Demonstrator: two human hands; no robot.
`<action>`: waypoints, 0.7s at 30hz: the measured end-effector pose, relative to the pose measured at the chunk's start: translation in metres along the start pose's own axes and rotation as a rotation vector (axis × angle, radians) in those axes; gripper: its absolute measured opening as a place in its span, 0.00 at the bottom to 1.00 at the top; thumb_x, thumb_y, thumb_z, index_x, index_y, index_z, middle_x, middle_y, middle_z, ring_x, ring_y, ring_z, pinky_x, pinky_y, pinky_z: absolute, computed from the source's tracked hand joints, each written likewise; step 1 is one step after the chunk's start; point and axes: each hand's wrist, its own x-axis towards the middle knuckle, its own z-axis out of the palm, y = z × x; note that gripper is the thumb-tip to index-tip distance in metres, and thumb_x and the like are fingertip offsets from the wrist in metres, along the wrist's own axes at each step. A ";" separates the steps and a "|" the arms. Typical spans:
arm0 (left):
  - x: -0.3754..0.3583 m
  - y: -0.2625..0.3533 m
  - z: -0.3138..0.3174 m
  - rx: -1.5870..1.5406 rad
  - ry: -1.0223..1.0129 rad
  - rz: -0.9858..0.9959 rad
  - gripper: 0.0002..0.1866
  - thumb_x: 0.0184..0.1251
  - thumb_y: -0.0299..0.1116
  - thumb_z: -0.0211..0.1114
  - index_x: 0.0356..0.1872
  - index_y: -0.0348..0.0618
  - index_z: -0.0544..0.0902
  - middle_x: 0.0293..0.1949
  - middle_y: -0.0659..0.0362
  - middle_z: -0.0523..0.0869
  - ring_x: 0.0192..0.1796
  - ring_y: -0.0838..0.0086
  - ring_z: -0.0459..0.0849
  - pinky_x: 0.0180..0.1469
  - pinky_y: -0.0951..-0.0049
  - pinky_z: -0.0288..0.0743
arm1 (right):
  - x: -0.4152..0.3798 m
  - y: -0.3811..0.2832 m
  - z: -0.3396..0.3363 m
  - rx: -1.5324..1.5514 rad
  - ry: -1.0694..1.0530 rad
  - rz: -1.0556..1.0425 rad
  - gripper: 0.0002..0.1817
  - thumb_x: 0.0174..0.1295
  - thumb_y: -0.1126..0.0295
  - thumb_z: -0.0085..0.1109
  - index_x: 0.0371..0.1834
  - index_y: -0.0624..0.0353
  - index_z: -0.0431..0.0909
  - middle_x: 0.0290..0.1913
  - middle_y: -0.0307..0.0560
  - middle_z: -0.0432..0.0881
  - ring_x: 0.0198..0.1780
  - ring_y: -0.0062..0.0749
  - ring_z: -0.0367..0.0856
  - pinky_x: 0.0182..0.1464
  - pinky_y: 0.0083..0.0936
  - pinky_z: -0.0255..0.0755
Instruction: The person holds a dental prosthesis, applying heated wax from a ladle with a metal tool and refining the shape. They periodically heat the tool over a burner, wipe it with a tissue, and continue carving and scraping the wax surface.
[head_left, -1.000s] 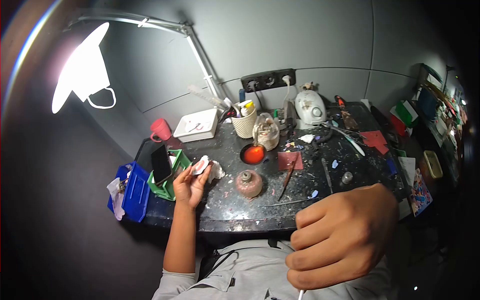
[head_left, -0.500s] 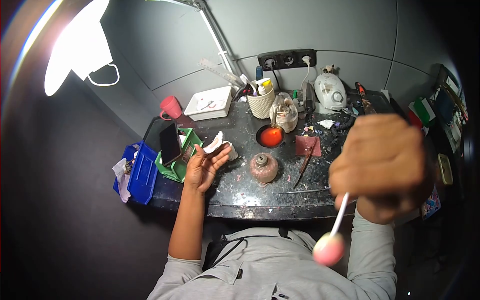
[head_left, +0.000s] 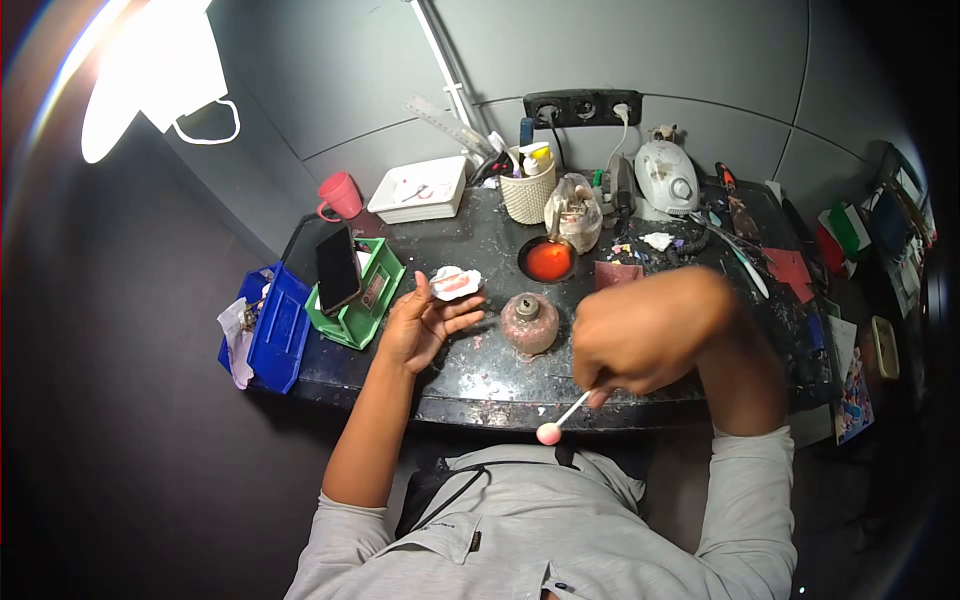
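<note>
My left hand [head_left: 420, 325] is palm up over the table's left half. It holds a white plaster dental cast [head_left: 456, 284] with pink material on it, near the thumb and forefinger. The other fingers stretch out to the right. My right hand [head_left: 650, 330], slightly blurred, is closed around the white stick of a pink and white lollipop [head_left: 549, 434]. The candy end points down and left, just off the table's front edge. Between my hands stands a round glass spirit burner [head_left: 529, 325]. Behind it a small black pan [head_left: 549, 261] holds orange-red liquid.
A phone [head_left: 338, 270] leans on a green bin [head_left: 372, 300], with a blue bin [head_left: 282, 340] beside it. Farther back are a pink mug [head_left: 340, 196], a white tray [head_left: 417, 200], a woven cup [head_left: 528, 195] and a white machine [head_left: 667, 180]. Red wax sheets [head_left: 789, 270] lie right.
My right hand has moved left and away from the camera, carrying the lollipop to the table's front edge. The cast in my left hand now shows its pink face more flatly upward.
</note>
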 end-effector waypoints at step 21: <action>0.001 -0.013 0.008 0.031 0.012 -0.110 0.33 0.76 0.59 0.49 0.63 0.37 0.73 0.59 0.44 0.81 0.61 0.53 0.82 0.58 0.51 0.82 | 0.066 0.029 0.027 0.201 -0.160 -0.058 0.18 0.64 0.64 0.63 0.22 0.67 0.79 0.19 0.53 0.78 0.23 0.43 0.76 0.31 0.41 0.67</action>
